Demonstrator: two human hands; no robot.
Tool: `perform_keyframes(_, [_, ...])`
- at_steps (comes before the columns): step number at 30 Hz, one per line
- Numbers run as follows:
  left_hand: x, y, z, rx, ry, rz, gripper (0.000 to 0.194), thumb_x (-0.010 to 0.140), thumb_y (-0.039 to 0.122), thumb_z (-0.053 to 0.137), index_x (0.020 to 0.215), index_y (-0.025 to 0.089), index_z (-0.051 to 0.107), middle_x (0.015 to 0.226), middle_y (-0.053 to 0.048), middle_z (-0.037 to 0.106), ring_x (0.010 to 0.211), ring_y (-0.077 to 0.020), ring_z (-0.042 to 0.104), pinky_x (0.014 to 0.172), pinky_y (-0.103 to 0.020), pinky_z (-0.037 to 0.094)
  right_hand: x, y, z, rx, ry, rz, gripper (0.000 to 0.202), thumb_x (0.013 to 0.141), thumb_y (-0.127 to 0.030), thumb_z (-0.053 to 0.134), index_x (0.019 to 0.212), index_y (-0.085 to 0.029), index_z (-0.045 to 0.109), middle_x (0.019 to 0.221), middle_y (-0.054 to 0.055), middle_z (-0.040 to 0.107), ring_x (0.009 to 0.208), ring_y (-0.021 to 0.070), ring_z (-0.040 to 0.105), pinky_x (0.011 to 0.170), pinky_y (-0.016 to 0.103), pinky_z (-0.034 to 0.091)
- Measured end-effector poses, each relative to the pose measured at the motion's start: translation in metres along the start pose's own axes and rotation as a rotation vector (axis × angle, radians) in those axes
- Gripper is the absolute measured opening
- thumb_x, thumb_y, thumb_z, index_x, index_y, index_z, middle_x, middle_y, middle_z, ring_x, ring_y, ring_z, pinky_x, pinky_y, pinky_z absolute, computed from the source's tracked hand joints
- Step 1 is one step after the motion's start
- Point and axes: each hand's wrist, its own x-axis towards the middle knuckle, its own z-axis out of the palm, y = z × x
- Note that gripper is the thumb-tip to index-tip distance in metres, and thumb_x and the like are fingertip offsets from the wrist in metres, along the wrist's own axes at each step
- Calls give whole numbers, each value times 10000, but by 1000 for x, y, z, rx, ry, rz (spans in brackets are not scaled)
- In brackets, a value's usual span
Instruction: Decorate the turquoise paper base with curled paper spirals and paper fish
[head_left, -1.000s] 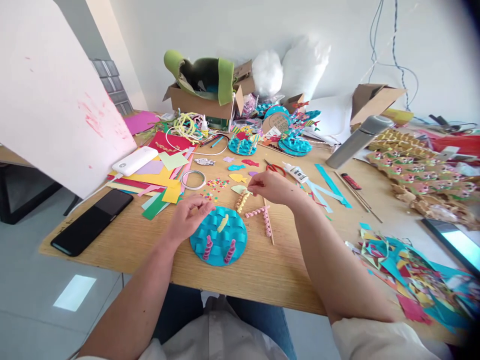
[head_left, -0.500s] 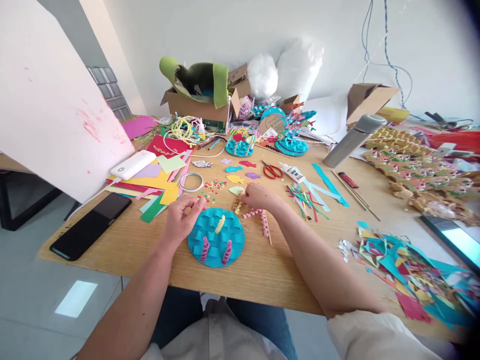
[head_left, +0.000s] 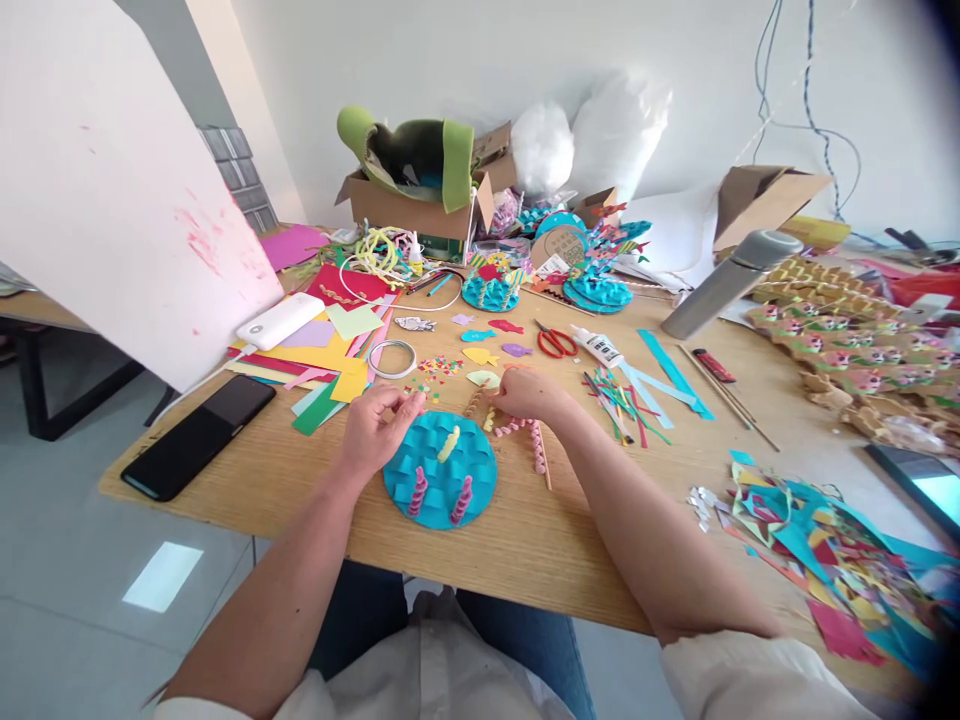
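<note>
A round blue woven-paper disc (head_left: 477, 470) lies on the table before me. Two purple twisted paper pieces (head_left: 418, 492) and a pale yellow one (head_left: 449, 444) stand up from it. My left hand (head_left: 379, 425) hovers at the disc's upper left edge, thumb and fingers pinched; anything between them is too small to make out. Beyond the disc's upper right, my right hand (head_left: 531, 392) is closed, fingertips down at a tan curled paper strip (head_left: 474, 402) and a yellow curled strip (head_left: 490, 420). Its fingers hide whether either is gripped. A pink curled strip (head_left: 538, 450) lies below that wrist.
Paper fish (head_left: 480, 356), red scissors (head_left: 556, 341), a glue tube (head_left: 598, 345) and thin paper strips (head_left: 619, 400) lie farther back. A black phone (head_left: 199, 437) and coloured sheets (head_left: 349, 380) are left. Paper scraps (head_left: 840, 560) and a grey flask (head_left: 731, 285) are right.
The whole scene sits slightly farther right in view, as my head has turned a little left. Both hands keep nearly the same places beside the disc and the curled strips.
</note>
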Motion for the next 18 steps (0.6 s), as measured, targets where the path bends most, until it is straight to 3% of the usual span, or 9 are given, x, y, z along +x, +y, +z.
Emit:
perform_keyframes(12, [0,-1,-1,-13,-17,5,319,875,347,553,626,173,651,591,-5,602,643,-149,556,652,-280,421,-9,10,-18,155,-47,-10,237,758,-228,514,681,-120,710,730,93,735,630,160,662,511,222,405])
perform_keyframes(15, [-1,-2,-1,-45,-94,26,272,870,343,571,682,173,669,670,-20,649,708,-158,585,706,-287,442,-11,15,-20,262,-59,6,229,763,-233,522,651,-124,691,700,76,731,585,140,653,493,205,403])
perform_keyframes(18, [-1,-3,1,-77,-229,74,200,816,363,658,878,182,713,864,-50,688,877,-185,613,824,-311,462,-10,15,-19,154,-40,-4,238,769,-226,522,640,-129,698,696,77,730,605,144,654,500,208,390])
